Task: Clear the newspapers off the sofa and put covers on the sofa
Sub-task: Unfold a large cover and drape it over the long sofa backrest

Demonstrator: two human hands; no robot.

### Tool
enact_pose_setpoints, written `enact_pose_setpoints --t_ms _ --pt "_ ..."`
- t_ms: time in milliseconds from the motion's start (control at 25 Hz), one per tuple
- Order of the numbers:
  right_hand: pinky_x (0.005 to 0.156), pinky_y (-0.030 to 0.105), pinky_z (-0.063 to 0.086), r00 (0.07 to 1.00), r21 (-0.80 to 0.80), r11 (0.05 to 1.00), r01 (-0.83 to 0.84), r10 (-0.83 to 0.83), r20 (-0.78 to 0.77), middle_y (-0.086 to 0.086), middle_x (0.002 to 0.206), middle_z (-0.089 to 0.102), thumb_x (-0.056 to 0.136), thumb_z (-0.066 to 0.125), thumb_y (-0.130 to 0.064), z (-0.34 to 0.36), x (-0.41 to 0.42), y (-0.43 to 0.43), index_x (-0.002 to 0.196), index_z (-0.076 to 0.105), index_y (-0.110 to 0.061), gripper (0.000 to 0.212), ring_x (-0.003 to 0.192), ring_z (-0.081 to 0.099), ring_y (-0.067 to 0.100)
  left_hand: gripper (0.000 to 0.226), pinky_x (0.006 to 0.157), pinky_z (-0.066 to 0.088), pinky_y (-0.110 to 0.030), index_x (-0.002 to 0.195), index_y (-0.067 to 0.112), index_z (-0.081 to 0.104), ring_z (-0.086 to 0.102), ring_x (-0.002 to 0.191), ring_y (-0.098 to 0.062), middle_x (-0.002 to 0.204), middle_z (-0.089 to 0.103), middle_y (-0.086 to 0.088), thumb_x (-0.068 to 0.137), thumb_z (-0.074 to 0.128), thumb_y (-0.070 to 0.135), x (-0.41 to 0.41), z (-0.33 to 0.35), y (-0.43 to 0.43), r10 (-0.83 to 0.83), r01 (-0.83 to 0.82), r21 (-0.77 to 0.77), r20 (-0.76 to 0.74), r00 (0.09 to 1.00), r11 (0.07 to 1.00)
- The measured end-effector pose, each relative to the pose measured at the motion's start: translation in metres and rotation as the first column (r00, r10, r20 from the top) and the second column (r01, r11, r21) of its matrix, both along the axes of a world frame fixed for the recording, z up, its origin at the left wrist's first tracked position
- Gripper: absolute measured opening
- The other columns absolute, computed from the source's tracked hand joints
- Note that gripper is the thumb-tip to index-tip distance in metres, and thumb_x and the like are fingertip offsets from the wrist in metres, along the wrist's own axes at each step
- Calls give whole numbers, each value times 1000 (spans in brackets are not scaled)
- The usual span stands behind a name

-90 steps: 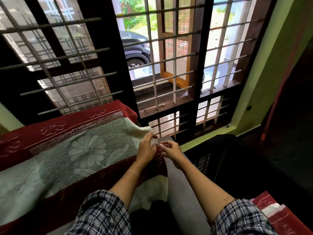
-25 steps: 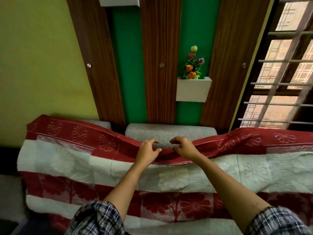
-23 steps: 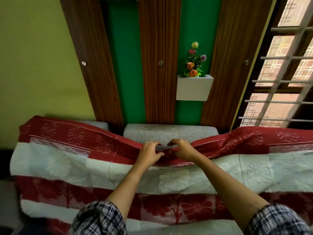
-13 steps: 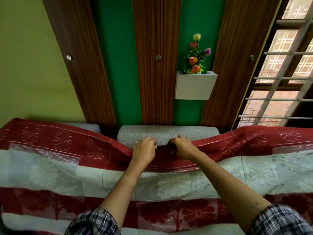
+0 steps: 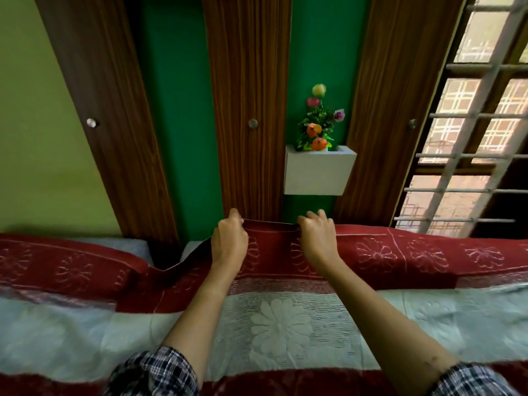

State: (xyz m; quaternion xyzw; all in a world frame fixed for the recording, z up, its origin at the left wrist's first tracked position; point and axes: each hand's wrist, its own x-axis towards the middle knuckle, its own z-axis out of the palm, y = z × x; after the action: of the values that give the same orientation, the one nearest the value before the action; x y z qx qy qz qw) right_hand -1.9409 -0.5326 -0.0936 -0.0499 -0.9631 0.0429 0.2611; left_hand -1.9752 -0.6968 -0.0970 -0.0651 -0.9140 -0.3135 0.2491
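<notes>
While both hands, left hand [image 5: 229, 243] and right hand [image 5: 317, 239], pinch the red-and-white floral woven cover [image 5: 281, 318] at mid-frame, its edge lifts, likely to drape the grey sofa back [image 5: 192, 247].

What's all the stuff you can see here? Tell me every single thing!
sofa cover: one, red and pale with flower patterns, spread over the sofa
sofa: one, grey, peeking out behind the cover's top edge
wooden panels: three, brown, upright on the wall
studs: three, silver, one on each panel
green wall: two strips, between the panels
box: one, white, on the wall above the sofa
flowers: one bunch, orange, pink, yellow and purple, in the box
window grille: one, white bars, far right
sleeves: two, dark checked, bottom edge
left hand: holds the cover's top edge
right hand: holds the same edge
</notes>
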Motion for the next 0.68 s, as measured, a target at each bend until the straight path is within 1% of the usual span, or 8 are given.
enact_pose_setpoints --t_ms 160,320,400,480,520,600,640,680 --pt "70 30 30 999 -13 1000 -6 7 33 10 106 58 87 46 3 -11 -22 -3 105 60 -5 24 98 48 26 20 68 54 -37 103 -1 56 65 87 -28 101 67 -17 91 40 -4 -24 -4 5 -3 1 36 44 999 999" --pt "64 31 30 1000 -118 993 -24 23 -16 17 108 57 82 47 8 -21 -39 0 100 59 2 23 94 53 32 21 65 50 -35 108 -1 55 65 84 -30 101 66 -17 93 40 -2 -43 -3 14 17 -18 33 15 1000 999" --pt "65 33 34 999 -148 988 -39 37 -16 19 113 55 81 46 11 -31 -44 3 109 57 2 31 95 54 34 22 60 47 -31 111 -2 53 64 78 -28 95 66 -17 94 40 -1 -46 -11 16 10 -10 8 33 999 1000" --pt "65 33 39 999 -205 979 -20 28 35 19 121 50 83 45 11 -49 -47 7 124 49 -1 42 93 57 34 27 56 45 -27 119 -2 50 59 69 -22 89 65 -14 94 39 0 -47 -25 16 -14 16 -16 93 996 1000" --pt "63 33 40 999 -263 965 -2 15 47 18 123 48 86 45 7 -57 -47 9 126 46 -3 41 88 58 34 30 54 46 -26 124 0 47 59 68 -20 88 64 -12 95 40 2 -46 -33 16 -34 38 -30 120 992 999" --pt "57 35 42 1000 -351 936 -9 11 2 17 112 52 94 47 -9 -63 -46 7 115 51 -3 22 77 59 34 32 54 47 -24 126 5 46 62 72 -21 86 64 -10 98 43 19 -41 -47 16 -72 85 -99 131 989 991" --pt "55 35 44 999 -331 943 -38 27 -36 15 99 57 95 48 -20 -66 -47 6 104 56 -4 20 70 59 32 37 60 47 -27 122 6 50 63 78 -24 89 65 -10 98 41 32 -38 -53 16 -75 94 -161 119 990 983" --pt "54 33 46 998 -258 964 -62 53 -43 13 86 61 93 49 -30 -70 -48 4 93 60 -6 27 65 60 30 44 68 48 -30 116 6 56 63 84 -26 92 66 -11 97 38 42 -37 -60 16 -74 94 -219 99 992 971"
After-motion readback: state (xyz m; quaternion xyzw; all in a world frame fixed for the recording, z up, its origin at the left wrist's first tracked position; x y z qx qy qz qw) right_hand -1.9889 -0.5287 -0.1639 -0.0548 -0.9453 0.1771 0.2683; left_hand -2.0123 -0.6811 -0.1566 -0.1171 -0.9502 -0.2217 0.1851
